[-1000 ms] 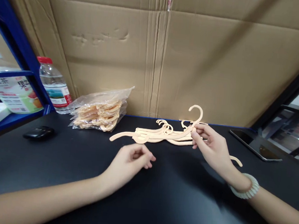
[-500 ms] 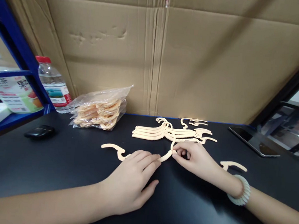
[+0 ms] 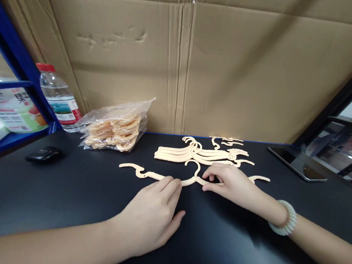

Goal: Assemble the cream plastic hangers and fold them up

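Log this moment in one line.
left hand: on beige plastic clothes hanger; right hand: same hanger; behind: stacked beige hangers

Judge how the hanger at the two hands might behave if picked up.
The hanger would probably feel light, since it looks slender throughout. It seems fairly stiff, as its hook holds a clean curve. It is unlikely to roll, lying spread wide across the table.

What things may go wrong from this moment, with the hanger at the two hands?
1. The hook of the front hanger appears very near the hanger stack, so it might snag if pushed back.
2. The left hand and right hand are at its slim arms; pressing hard could perhaps bend them.
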`<state>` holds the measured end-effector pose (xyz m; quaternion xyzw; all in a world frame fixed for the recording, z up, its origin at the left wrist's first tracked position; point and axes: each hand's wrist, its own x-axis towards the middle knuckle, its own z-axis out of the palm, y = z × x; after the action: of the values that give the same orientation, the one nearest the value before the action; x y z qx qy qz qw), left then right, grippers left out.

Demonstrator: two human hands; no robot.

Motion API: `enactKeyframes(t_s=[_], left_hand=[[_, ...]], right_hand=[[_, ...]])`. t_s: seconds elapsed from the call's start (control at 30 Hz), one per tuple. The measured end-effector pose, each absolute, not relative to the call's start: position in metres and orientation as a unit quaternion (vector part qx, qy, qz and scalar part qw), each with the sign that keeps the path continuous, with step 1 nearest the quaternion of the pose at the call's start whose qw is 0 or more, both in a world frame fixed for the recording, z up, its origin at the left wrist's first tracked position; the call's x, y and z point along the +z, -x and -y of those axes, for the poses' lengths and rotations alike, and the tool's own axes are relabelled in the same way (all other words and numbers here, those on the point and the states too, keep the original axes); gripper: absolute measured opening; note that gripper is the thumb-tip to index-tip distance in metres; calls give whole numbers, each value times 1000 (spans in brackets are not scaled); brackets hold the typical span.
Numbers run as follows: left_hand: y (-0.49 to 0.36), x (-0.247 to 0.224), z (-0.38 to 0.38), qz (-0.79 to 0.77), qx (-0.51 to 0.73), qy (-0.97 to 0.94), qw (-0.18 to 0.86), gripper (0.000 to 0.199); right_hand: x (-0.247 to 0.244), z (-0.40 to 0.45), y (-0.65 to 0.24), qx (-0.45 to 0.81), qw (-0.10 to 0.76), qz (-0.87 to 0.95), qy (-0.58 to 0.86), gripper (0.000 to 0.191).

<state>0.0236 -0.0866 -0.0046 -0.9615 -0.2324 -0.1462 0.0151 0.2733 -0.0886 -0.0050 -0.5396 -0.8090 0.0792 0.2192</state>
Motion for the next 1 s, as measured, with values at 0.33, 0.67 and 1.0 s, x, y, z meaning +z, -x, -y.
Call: enactKeyframes(t_s=[0.33,0.67,1.0], left_hand=[[-22,-3,82,239,-140,961,11,51],[-21,-8,80,202,-134,970,15,45],[-20,-9,75,226,-112,966,-48,46]], right_hand=[[11,91,-282,96,173,808,555,6],[7,86,-282,104,176,810,550,9],[5,81,-284,74,193,808,552,7]])
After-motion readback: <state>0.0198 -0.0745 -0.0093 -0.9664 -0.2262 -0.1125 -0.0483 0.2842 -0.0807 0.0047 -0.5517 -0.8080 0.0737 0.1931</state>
